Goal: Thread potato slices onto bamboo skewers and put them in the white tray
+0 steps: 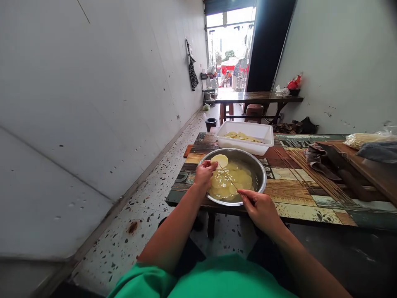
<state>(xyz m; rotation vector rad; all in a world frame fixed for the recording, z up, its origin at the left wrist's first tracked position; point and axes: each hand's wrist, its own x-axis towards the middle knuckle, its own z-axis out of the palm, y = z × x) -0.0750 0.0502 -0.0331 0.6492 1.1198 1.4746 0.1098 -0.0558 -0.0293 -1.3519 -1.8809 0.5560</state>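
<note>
While two hands [203, 174] [259, 209] hold one slice [221, 160] plus one skewer [230, 179], one bowl [264, 178] below.

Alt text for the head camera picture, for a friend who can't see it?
A person's left hand holds a pale slice and the right hand a thin stick angled toward it, over a metal bowl of slices in liquid. Beyond sits a white tub; loose sticks lie to the right on the table.
</note>
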